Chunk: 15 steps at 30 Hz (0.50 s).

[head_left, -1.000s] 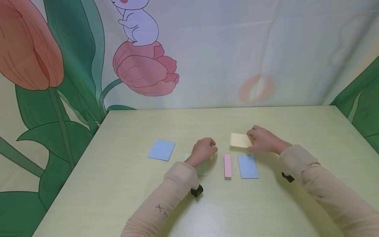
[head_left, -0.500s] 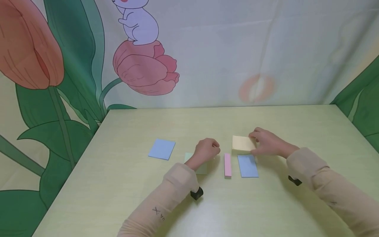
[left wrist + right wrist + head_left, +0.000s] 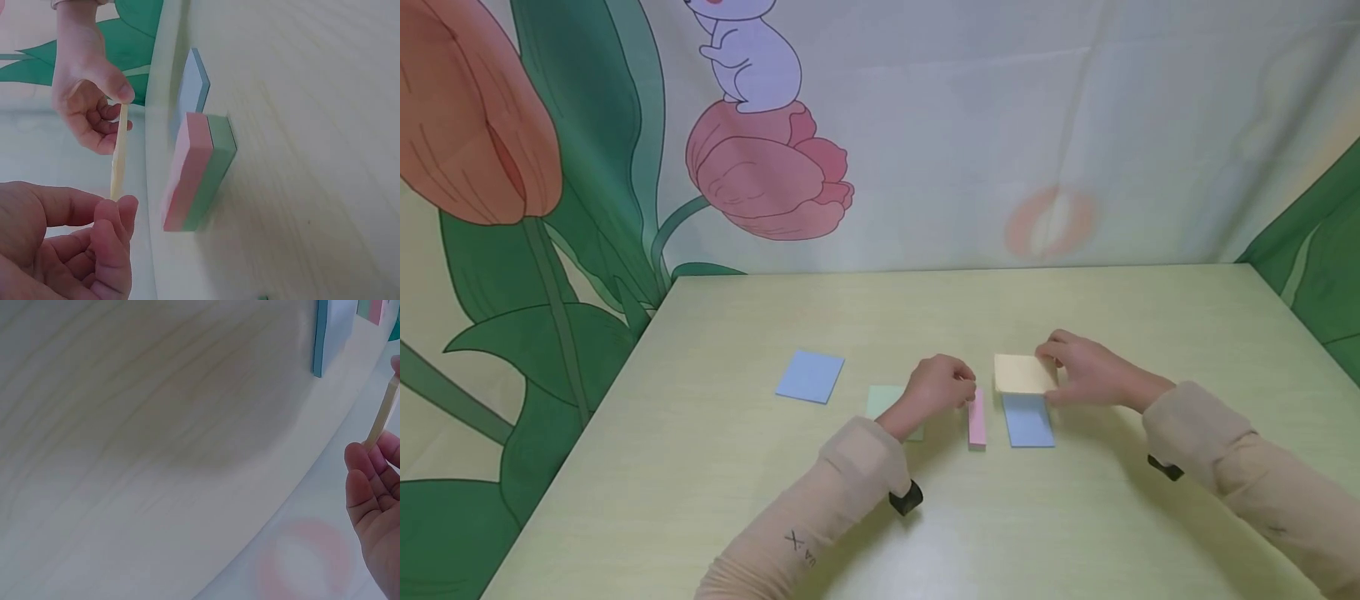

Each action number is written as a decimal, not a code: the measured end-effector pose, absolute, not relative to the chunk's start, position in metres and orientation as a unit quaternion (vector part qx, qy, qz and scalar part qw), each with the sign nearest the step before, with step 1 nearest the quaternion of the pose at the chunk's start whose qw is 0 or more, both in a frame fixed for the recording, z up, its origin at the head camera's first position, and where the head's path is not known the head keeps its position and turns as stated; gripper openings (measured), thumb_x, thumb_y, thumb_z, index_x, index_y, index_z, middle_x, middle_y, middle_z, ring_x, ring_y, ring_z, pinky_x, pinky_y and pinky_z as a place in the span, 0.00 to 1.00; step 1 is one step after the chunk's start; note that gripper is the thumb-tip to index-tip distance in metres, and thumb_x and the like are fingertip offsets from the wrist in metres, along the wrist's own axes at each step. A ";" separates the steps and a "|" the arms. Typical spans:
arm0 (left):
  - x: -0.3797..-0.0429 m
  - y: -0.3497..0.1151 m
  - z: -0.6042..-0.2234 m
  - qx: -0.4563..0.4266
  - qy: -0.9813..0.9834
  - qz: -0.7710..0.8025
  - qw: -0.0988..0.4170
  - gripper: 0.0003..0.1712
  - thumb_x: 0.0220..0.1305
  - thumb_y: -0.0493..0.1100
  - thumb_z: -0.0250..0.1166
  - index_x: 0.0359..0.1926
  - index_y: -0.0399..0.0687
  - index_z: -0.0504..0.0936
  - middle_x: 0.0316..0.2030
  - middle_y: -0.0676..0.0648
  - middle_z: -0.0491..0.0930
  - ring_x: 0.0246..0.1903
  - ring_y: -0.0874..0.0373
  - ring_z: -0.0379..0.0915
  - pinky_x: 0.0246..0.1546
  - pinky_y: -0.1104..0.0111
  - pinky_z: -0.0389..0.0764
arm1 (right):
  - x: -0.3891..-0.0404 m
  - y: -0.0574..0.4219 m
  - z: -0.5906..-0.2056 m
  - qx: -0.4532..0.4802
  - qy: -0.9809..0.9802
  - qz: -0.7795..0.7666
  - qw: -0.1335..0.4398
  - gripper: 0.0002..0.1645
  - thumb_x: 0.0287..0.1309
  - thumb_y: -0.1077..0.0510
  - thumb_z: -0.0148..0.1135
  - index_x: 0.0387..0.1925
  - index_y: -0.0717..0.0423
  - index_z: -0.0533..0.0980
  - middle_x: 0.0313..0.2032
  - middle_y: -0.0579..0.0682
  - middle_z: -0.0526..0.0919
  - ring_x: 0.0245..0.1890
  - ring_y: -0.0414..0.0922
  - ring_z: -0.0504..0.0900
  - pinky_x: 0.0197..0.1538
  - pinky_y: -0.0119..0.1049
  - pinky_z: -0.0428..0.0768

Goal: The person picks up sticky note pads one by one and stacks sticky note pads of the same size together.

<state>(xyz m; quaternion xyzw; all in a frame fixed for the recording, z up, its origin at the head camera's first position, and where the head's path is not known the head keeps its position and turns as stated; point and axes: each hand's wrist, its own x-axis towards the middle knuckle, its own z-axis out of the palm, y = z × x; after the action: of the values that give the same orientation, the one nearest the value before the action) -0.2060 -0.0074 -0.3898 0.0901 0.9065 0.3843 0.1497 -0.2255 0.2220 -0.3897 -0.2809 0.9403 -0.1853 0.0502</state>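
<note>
In the head view my right hand (image 3: 1090,371) pinches a pale yellow sticky note pad (image 3: 1022,374) by its right end, thumb and fingers at opposite edges. The pad overlaps the far end of a blue sticky note pad (image 3: 1030,422). My left hand (image 3: 934,387) has loosely curled fingers and holds nothing visible; its fingertips overlap the far end of a narrow pink pad (image 3: 976,423). In the left wrist view the left fingertips (image 3: 128,209) line up with the end of the yellow pad, while the head view shows a small gap there.
A pale green pad (image 3: 883,400) lies left of the pink one, partly hidden by the left hand and wrist. Farther left on the wooden table (image 3: 647,467) lies another blue pad (image 3: 810,377). A printed cloth (image 3: 925,125) hangs behind the table.
My right hand has brought the yellow pad nearer and slightly right, over the blue pad's far end. The left hand has shifted right, to the pink pad.
</note>
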 end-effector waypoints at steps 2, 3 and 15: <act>-0.204 -0.004 -0.389 0.093 0.904 0.387 0.156 0.11 0.53 0.38 0.58 0.39 0.40 0.80 0.26 0.49 0.82 0.20 0.64 0.74 0.22 0.77 0.71 | -0.224 0.223 -0.390 -0.282 0.940 -0.183 0.050 0.27 0.35 0.56 0.66 0.42 0.62 0.72 0.35 0.49 0.71 0.33 0.43 0.70 0.35 0.34 0.71; -0.202 -0.003 -0.389 0.093 0.903 0.388 0.159 0.12 0.53 0.37 0.58 0.39 0.40 0.80 0.26 0.49 0.82 0.20 0.64 0.74 0.22 0.77 0.71 | -0.223 0.223 -0.390 -0.282 0.941 -0.182 0.050 0.27 0.35 0.56 0.66 0.42 0.62 0.73 0.35 0.49 0.71 0.33 0.43 0.70 0.35 0.34 0.71; -0.195 0.013 -0.390 0.105 0.903 0.378 0.174 0.18 0.55 0.37 0.55 0.48 0.41 0.76 0.34 0.46 0.82 0.19 0.64 0.76 0.29 0.77 0.71 | -0.214 0.224 -0.391 -0.303 0.937 -0.164 0.056 0.27 0.33 0.58 0.67 0.42 0.60 0.73 0.37 0.48 0.72 0.33 0.42 0.70 0.35 0.32 0.71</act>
<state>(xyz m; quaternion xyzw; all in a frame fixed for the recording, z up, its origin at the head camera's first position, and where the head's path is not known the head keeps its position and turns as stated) -0.1949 0.0127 -0.3900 0.1055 0.9033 0.3778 0.1738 -0.2135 0.2245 -0.3906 -0.3028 0.9372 -0.1639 0.0557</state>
